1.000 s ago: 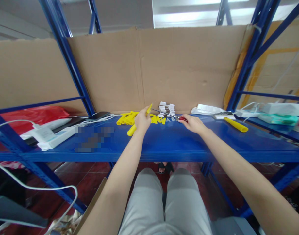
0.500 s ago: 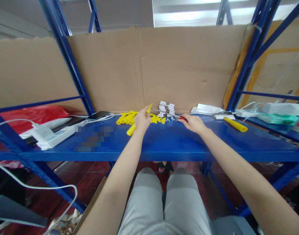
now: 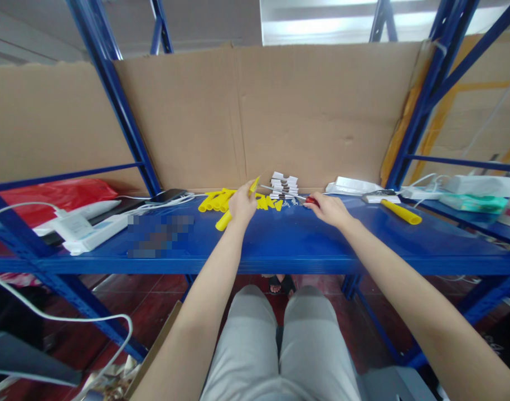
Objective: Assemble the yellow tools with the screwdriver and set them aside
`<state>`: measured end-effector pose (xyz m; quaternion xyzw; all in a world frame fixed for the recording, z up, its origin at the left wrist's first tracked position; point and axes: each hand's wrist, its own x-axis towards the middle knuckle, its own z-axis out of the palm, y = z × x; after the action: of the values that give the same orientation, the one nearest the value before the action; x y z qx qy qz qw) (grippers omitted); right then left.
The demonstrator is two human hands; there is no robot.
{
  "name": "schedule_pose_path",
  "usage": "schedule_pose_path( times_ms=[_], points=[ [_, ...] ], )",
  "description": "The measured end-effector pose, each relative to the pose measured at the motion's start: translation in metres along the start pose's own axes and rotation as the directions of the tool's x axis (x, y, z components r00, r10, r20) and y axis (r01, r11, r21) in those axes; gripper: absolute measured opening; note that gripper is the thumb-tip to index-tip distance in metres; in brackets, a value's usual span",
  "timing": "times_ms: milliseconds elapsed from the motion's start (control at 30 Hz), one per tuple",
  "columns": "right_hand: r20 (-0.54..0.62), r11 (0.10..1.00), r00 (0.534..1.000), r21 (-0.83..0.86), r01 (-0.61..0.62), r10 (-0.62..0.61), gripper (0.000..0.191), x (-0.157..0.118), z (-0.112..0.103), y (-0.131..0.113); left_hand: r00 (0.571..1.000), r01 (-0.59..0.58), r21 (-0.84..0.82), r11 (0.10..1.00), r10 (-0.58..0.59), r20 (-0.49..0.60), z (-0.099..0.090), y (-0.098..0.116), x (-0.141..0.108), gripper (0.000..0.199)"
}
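My left hand [image 3: 242, 204] is closed on a yellow cone-shaped piece [image 3: 254, 185], whose pointed end sticks up past my fingers. My right hand [image 3: 330, 210] grips the red handle of a slim metal tool [image 3: 310, 200]; its long thin end points left toward the yellow piece. Whether the two touch is too small to tell. Beside my left hand lie several yellow tubes [image 3: 215, 201], with one more [image 3: 223, 221] nearer me. Small yellow pieces [image 3: 271, 203] lie between my hands. Behind the tool stands a stack of white folded pieces [image 3: 284, 185].
A yellow tube [image 3: 402, 212] lies at the right near a white box-like item [image 3: 380, 197]. A white power strip [image 3: 98, 236] and a dark phone-like object [image 3: 168, 196] are at the left. Cardboard [image 3: 305, 117] closes off the back of the blue shelf [image 3: 296, 239].
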<state>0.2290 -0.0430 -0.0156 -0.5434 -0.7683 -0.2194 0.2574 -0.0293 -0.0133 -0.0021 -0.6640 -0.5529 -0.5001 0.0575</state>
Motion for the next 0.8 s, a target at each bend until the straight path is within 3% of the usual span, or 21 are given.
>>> schedule_pose_path(
  times_ms=[267,500,800],
  points=[
    [0.032,0.997,0.999,0.07,-0.023,0.021,0.03,0.001,0.001,0.001,1.0,-0.002,0.02,1.0,0.002,0.007,0.0,0.0,0.0,0.036],
    [0.031,0.999,0.999,0.024,0.027,-0.027,0.028,0.001,0.0,-0.001,1.0,0.01,0.022,1.0,-0.011,0.013,-0.002,0.0,0.0,0.037],
    [0.04,0.999,0.999,0.044,-0.018,0.016,0.029,0.0,-0.002,-0.005,1.0,0.007,0.025,1.0,-0.007,0.015,-0.002,0.0,0.0,0.037]
  ],
)
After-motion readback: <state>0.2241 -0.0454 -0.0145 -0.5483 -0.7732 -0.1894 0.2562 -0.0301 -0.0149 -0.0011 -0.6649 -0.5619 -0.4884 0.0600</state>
